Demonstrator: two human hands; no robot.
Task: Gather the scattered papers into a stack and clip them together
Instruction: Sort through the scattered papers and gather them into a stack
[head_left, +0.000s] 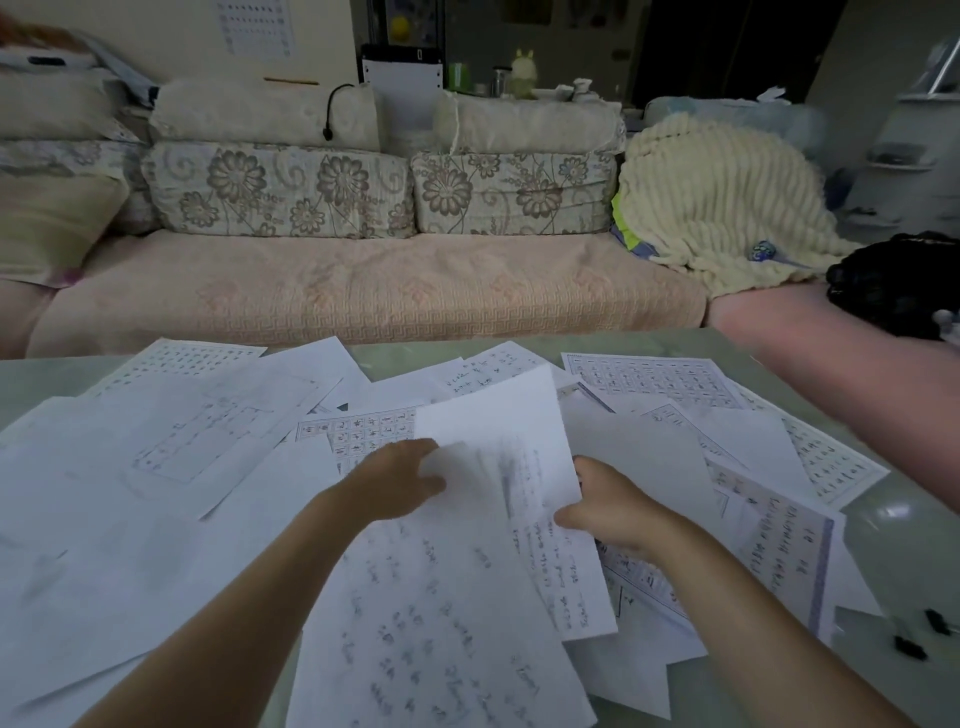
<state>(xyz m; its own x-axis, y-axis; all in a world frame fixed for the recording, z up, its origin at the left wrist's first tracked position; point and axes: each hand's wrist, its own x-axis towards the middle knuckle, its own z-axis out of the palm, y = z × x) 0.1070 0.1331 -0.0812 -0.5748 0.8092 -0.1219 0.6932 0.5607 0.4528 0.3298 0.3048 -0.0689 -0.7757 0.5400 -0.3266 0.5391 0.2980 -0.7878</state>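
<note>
A handwritten sheet (511, 467) is held tilted above the scattered papers (171, 467) on the table (909, 561), gripped by the left hand (395, 480) and right hand (605, 504). Two black clips (922, 634) are seen right of the sheet, with a sofa (363, 291) behind it.

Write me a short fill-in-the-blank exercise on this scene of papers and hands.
1. Both hands grip one raised sheet; the left hand holds its ____ edge.
2. The scattered papers lie on a pale ____ table.
3. Two small black ____ lie on the table, at the right.
4. Behind the table stands a ____ with floral cushions.

Missing words: left; green; clips; sofa
</note>
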